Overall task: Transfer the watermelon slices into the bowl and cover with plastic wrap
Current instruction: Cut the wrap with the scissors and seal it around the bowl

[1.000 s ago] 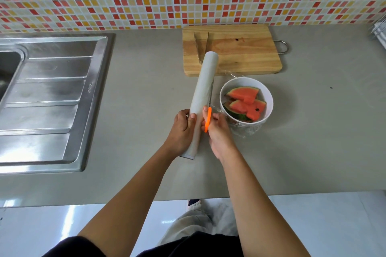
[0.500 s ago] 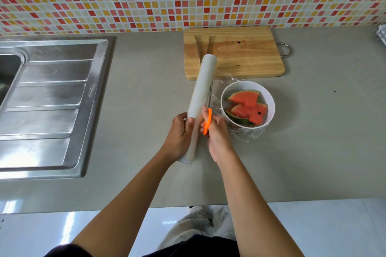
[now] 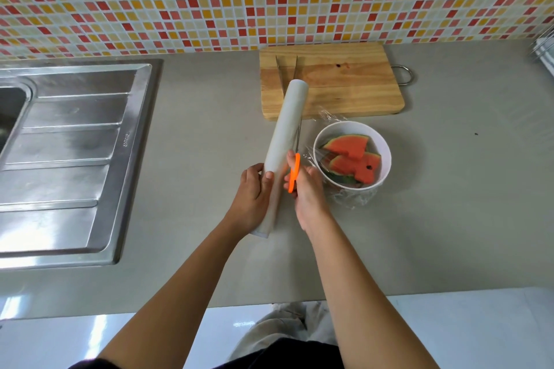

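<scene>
A white bowl on the grey counter holds watermelon slices, with clear plastic wrap stretched over it and bunched at its near side. My left hand grips a white plastic wrap roll just left of the bowl, its far end raised toward the cutting board. My right hand holds orange-handled scissors between roll and bowl, the blade running up along the roll's right side. Whether the blades are apart is hidden.
A wooden cutting board with metal tongs on it lies behind the bowl. A steel sink and drainboard fill the left. A rack shows at the right edge. The counter's front edge runs below my arms.
Both hands, the roll and the scissors stay almost where they were; the head view has shifted slightly.
</scene>
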Available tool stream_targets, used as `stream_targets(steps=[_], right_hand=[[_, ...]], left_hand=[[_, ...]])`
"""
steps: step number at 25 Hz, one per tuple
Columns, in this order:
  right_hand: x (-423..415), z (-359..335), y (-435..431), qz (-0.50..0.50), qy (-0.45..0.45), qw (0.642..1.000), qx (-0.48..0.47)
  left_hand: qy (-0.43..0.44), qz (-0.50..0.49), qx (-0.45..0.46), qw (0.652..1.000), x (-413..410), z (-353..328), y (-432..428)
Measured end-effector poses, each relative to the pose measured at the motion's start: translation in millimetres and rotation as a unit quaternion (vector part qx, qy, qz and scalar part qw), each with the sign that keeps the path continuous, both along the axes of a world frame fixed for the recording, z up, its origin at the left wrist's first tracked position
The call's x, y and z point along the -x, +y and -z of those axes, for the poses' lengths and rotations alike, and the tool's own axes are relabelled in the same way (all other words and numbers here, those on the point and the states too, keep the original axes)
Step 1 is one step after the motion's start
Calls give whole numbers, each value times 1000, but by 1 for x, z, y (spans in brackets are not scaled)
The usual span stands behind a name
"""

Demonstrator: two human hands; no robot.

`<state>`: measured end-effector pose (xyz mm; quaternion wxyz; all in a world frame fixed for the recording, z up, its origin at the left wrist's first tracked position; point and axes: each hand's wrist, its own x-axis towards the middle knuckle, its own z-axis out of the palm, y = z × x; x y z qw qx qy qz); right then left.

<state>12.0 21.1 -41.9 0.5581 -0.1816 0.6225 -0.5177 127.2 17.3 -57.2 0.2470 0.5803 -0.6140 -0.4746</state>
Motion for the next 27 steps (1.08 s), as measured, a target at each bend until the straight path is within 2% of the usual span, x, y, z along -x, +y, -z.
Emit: stream_targets(steps=[15,19,23,27], right_hand=[[-3,9,-24,30,-56,996,55],[-5,9,-30,31,-45,996,64],[-5,6,-38,31,-78,994,77],[-4,4,-46,17,-52,995,83]], left_hand=[[-44,20,19,999,-14,-13,-3],[-55,26,25,998,-24,-13,-1],[-59,33,24,997,-32,-11,-1],[-70,31,27,997,-42,-9,-3]])
